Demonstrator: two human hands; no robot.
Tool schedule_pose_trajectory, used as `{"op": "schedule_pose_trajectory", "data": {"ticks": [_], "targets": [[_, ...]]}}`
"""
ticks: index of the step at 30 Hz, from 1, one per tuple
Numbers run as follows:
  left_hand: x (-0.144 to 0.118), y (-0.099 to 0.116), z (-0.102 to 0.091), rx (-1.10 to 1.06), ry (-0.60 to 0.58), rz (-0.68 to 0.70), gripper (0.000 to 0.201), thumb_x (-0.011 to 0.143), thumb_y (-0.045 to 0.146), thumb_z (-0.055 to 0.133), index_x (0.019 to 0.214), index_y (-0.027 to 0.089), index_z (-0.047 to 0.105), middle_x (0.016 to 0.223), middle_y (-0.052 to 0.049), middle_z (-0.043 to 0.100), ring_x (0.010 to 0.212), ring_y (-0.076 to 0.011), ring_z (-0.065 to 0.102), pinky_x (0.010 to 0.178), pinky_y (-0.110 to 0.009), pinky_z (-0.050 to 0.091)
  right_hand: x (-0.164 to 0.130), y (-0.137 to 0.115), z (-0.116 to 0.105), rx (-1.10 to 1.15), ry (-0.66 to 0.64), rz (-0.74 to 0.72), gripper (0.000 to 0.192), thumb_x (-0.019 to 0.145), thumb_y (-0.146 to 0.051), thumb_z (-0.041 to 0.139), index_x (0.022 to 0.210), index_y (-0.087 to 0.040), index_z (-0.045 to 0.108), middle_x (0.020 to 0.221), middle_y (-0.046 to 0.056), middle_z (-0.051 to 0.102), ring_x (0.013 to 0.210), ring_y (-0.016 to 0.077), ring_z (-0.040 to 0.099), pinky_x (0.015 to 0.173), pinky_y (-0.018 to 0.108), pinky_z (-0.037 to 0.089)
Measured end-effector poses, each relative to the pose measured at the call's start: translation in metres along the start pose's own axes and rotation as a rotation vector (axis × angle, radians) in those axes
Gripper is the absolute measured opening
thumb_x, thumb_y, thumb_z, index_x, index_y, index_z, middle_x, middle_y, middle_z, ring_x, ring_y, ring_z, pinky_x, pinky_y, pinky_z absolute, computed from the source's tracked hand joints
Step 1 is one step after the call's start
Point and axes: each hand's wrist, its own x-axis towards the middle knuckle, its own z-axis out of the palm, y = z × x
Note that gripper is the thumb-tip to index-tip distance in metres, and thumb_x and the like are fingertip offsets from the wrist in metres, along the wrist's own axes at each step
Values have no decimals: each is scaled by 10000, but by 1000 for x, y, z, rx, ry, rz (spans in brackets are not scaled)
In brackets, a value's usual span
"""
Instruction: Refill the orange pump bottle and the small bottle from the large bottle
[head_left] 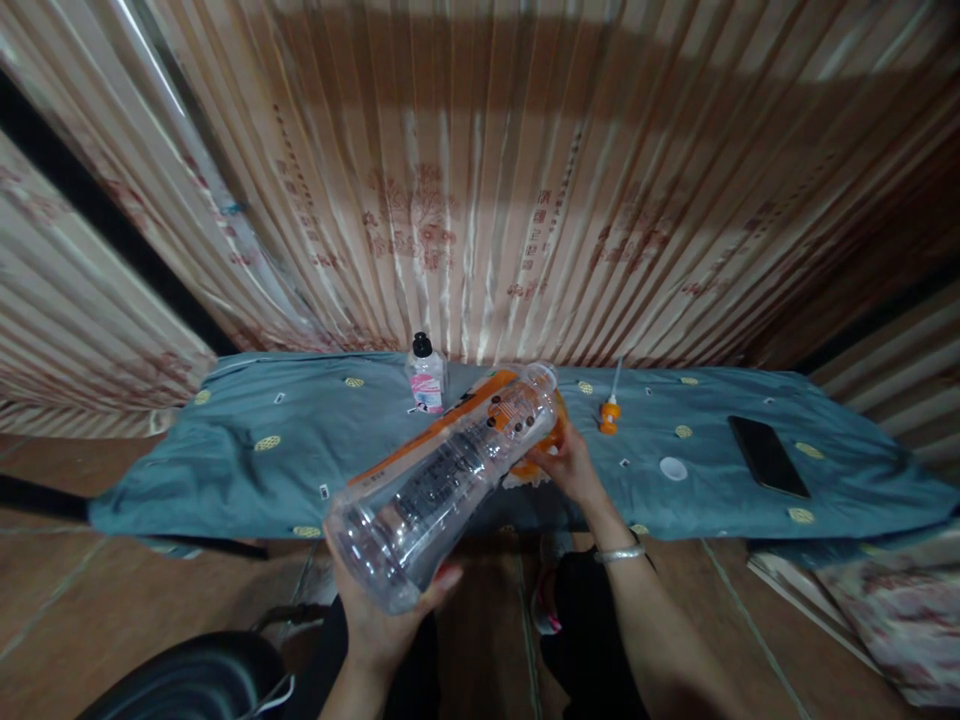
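Note:
A large clear plastic bottle (420, 500) with an orange label is tilted over the blue cloth, its open mouth toward the upper right. My left hand (382, 610) wraps round its base. Behind the bottle's neck, my right hand (570, 465) is closed on an orange container (560, 425), mostly hidden by the bottle. Whether the bottle's mouth touches this container I cannot tell. An orange pump top (610, 413) with a thin tube lies right of my right hand. Nearby is a round white cap (673, 468).
A small clear bottle (426, 378) with a black cap and pink label stands at the back. On the right of the blue cloth (262, 480) lies a dark phone (766, 456). A pleated curtain (465, 180) hangs behind. A black stool (195, 680) is at lower left.

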Motion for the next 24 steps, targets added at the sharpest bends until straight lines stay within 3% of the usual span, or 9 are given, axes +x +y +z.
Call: {"op": "schedule_pose_trajectory", "data": {"ticks": [8,15,24], "targets": [[2,-3,0,7,5,14,1075,456,774,881,1297,214,517,1097,-56,672,1040,-303,711,954,-438,606,0,4,0,18,-18,1,749,686,-499,906,1333,-250,622,1297,104,717,1186,293,683,1076,477,537],[2,5,4,-38,49,-25,984,389,746,912,1135,222,541,974,-28,672,913,-271,700,900,-450,603,0,-1,-2,3,-16,4,717,697,-487,900,1330,-269,644,1285,86,728,1196,305,686,1090,496,536],[7,11,2,-43,-15,13,953,422,761,892,1127,245,513,951,-6,645,892,-256,688,880,-435,583,-1,-4,3,49,-5,20,717,670,-512,899,1287,-247,647,1214,93,750,1123,299,717,1016,479,583]]}}
